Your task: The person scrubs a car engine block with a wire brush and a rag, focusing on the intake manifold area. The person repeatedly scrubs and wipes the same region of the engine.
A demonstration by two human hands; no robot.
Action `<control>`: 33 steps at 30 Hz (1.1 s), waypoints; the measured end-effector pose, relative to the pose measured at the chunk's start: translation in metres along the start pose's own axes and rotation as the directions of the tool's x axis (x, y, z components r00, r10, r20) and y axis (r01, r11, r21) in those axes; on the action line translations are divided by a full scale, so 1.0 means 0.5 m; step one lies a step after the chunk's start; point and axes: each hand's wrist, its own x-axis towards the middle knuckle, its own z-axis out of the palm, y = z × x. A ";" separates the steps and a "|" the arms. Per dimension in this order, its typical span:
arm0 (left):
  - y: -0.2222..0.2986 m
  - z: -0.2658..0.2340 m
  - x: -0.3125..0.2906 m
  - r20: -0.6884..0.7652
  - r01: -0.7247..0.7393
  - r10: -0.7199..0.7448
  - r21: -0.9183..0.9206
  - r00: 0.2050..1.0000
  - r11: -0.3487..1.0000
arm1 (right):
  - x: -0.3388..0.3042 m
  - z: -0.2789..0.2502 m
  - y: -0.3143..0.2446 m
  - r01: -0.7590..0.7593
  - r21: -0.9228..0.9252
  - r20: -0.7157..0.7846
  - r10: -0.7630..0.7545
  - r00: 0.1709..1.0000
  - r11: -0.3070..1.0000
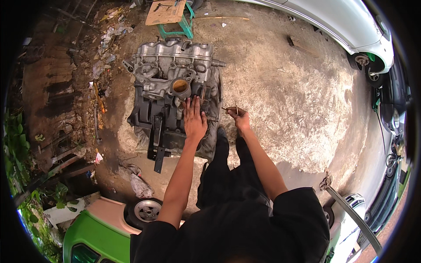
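A grey metal car engine (173, 65) lies on a dark cloth (215, 94) spread over the ground in front of me. My left hand (194, 120) rests on its near right part, fingers stretched out and fairly flat, beside a round, brown-stained opening (180, 87). Just right of the engine, my right hand (239, 119) is closed in a pinch around a thin rod (225, 109) that points toward the engine. A second slender piece sticks up between those fingers; its kind is too small to make out. A black slotted bracket (158, 140) is on the engine's near side.
Beyond the engine stands a green stool (186, 26) with a brown board (164, 12) on top. A silver car (337, 22) is at the far right. Rubble and litter (105, 52) line the left. Near left is a green vehicle (94, 228); a metal bar (357, 219) slants at near right.
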 end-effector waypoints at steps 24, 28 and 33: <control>0.010 0.019 0.028 -0.102 -0.033 0.042 0.088 0.994 0.996 | 0.108 0.077 0.098 0.056 -0.479 -0.104 -0.120 0.987 0.876; 0.012 0.021 0.029 -0.138 -0.052 0.061 0.063 0.989 0.997 | 0.113 0.086 0.093 0.022 -0.463 -0.126 -0.090 0.988 0.886; 0.010 0.019 0.031 -0.140 -0.042 0.049 0.055 0.989 0.998 | 0.134 0.101 0.087 0.111 -0.461 -0.057 -0.155 0.986 0.880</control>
